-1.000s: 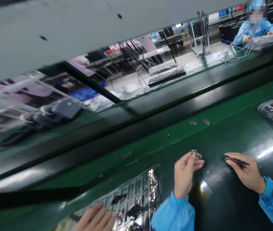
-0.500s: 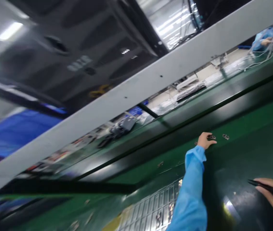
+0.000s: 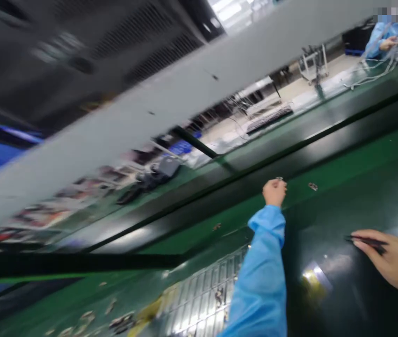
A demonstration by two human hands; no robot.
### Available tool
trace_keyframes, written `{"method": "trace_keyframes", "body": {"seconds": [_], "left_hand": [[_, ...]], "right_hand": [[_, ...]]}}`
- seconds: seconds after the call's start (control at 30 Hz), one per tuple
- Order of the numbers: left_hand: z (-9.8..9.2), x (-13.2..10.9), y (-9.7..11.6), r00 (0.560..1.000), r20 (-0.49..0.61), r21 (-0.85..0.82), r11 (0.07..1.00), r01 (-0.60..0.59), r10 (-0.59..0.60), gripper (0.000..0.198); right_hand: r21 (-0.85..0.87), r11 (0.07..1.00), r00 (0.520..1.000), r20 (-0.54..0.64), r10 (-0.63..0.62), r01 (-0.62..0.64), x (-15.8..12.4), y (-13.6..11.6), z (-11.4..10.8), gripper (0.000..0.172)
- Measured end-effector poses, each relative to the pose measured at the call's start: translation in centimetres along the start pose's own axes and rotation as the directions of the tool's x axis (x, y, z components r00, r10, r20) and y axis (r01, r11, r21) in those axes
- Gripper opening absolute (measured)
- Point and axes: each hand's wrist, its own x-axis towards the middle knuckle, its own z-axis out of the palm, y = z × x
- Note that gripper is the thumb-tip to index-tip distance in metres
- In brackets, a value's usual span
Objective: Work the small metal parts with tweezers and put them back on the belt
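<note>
Over the right part of the dark green bench [image 3: 325,224], the right hand [image 3: 383,255] holds black tweezers [image 3: 369,241] in a narrow grip between thumb and fingers. Their tip points left, and their long axis runs almost level across the view, tilting slightly up toward the tip. The rear end is hidden by the hand, and blur makes it impossible to tell whether the 2 prongs meet.

At the far edge of the bench, beside the dark rail [image 3: 320,140], the left hand [image 3: 275,192] has its fingers bunched together. A small metal piece [image 3: 279,179] shows just at the fingertips; most of it is covered, so I cannot tell its long axis, nor whether it is pinched or merely touched. A 2nd piece [image 3: 313,186] lies near that hand, to its right, its longer side slanting down to the right. A 3rd piece [image 3: 217,227] lies farther left, too blurred to make out.

The left blue sleeve [image 3: 264,271] covers part of a clear tray [image 3: 191,299] with long slots, which the bottom edge cuts off. Across the rail, a co-worker [image 3: 391,35] is cut off at the top right corner.
</note>
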Motion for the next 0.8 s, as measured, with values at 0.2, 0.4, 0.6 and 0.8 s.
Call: {"method": "trace_keyframes", "body": {"seconds": [0.2,0.4,0.6,0.8], "left_hand": [[-4.1,-10.7,1.6,0.983,0.186,-0.027,1.0,0.009,-0.004,0.012],[-3.4,-27.1,-0.7,0.538,0.793,0.108,0.803,-0.586,0.286,0.021],[-0.8,-31.4,-3.2,0.458,0.844,0.267,0.523,-0.81,0.279,0.021],[-1.0,-28.6,-2.3,0.509,0.845,0.338,0.574,-0.746,0.165,0.018]], "right_hand": [[0.159,0.936,0.864,0.456,0.213,-0.315,0.8,-1.8,-1.7,0.018],[0.136,0.918,0.738,0.643,0.204,-0.372,-0.1,-1.8,-2.2,0.012],[0.101,0.916,0.643,0.742,0.19,-0.387,-0.6,-2.1,-2.4,0.011],[0.021,0.958,0.648,0.741,0.177,-0.286,-1.1,-2.1,-2.5,0.008]]}}
